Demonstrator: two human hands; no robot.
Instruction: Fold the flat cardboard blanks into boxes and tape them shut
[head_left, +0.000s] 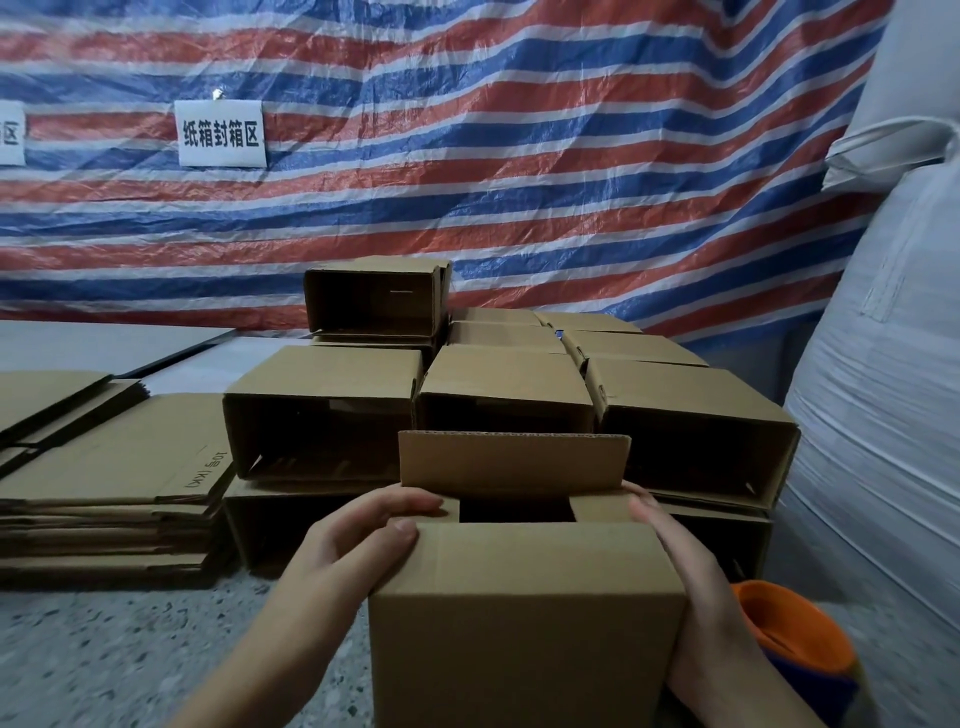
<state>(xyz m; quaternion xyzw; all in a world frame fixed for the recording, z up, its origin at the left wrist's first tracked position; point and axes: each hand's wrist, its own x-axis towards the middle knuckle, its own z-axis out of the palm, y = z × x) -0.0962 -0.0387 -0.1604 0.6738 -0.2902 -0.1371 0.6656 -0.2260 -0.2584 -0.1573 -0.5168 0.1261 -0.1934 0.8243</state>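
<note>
A half-folded cardboard box (524, 613) stands in the near centre of the view, held between both hands over a speckled floor (130, 649). The near top flap is folded down flat, the two short side flaps are tucked in beneath it, and the far flap stands upright — a dark gap shows between them.

The left hand (358, 535) grips the box's left top edge, thumb on the near flap and fingers curled over the side flap. The right hand (675, 556) presses against the box's right side with fingers fairly straight, tips reaching the right side flap.

Behind the box sits a cluster of folded boxes (498, 379), several lying on their sides with open ends facing the camera. Left of the box lies a stack of flat blanks (109, 488). Just right of the box, beside the right wrist — an orange and blue object (800, 639), hard to identify. A striped tarp (467, 156) hangs behind everything.
</note>
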